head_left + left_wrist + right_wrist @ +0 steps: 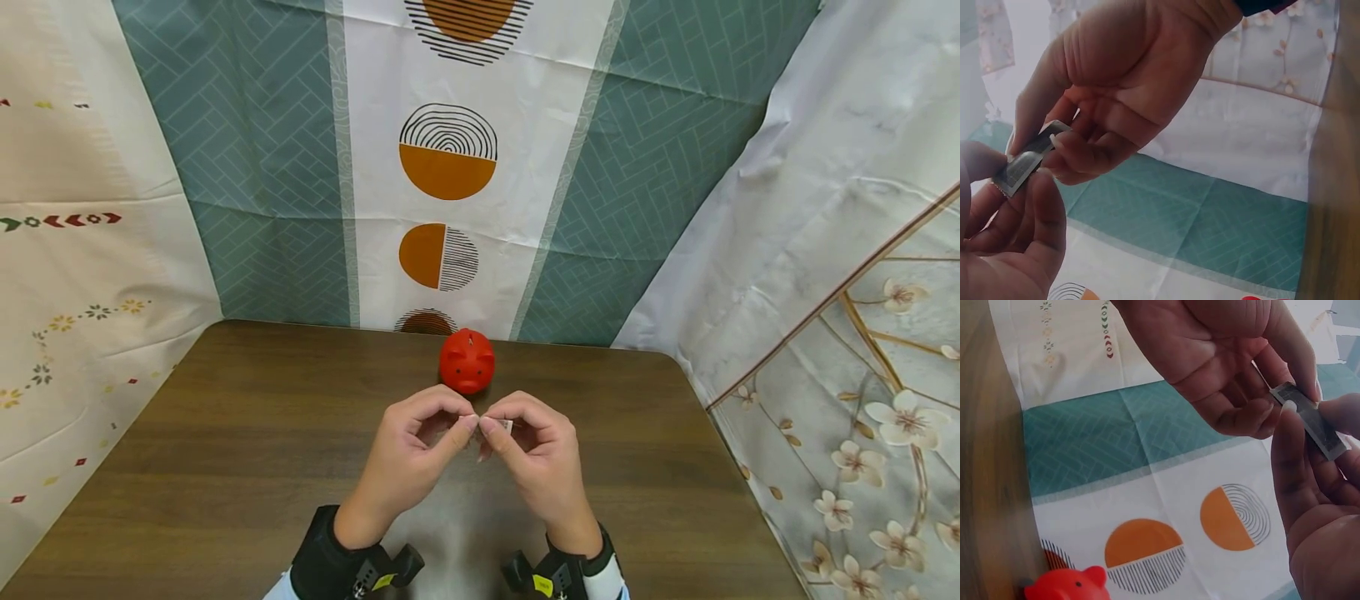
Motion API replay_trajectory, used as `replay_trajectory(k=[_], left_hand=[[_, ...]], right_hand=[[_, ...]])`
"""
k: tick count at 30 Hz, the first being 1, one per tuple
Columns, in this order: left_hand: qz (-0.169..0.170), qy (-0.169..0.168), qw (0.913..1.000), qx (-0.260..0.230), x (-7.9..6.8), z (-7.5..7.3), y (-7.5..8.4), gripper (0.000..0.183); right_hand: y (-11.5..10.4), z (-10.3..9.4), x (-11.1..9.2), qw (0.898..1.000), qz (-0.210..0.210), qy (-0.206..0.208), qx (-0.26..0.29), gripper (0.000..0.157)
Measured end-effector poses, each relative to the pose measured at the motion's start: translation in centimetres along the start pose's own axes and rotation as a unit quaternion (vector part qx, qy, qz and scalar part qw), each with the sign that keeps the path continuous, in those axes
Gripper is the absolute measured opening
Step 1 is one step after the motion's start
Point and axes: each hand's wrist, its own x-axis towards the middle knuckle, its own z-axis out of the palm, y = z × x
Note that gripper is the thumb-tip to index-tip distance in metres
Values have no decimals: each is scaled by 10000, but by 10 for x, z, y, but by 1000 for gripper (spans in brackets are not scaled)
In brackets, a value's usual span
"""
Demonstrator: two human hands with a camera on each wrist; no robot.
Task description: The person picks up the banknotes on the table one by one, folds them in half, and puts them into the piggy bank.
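Note:
A small folded banknote (1025,161), grey-green with a pale border, is stretched between both hands above the table. My left hand (405,454) pinches one end between thumb and fingertips. The opposite end sits in the pinch of my right hand (542,457). Both thumbs lie close together in the head view, where fingers cover most of the note. In the right wrist view the note (1316,420) shows as a narrow flat strip. Just beyond the fingertips, a red piggy bank (467,362) stands upright with its snout toward me and a slot on top.
Brown wooden table (225,450) lies under the hands, and its far edge runs close behind the piggy bank. A teal and white patterned curtain (285,167) hangs behind. Cream cloth (67,292) hangs at left, a floral curtain (847,375) at right.

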Motion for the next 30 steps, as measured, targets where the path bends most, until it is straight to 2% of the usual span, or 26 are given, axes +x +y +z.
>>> replay_trajectory(k=[9,14,24,30], left_hand=[[438,115,9986,281,1,4,0,20],[506,300,9979,275,-1,4,-1,19],[623,364,9973,104,0,3,-2,23],[676,374,9970,105,0,4,-1,21]], right_hand=[[-2,0,0,9999,-45,52,-144,18],[-1,1,-1,9998,65,161,-48,16],[0,-1,-1,9995,55,281,140,18],[-1,-1,-2,9990,205,314,252,14]])
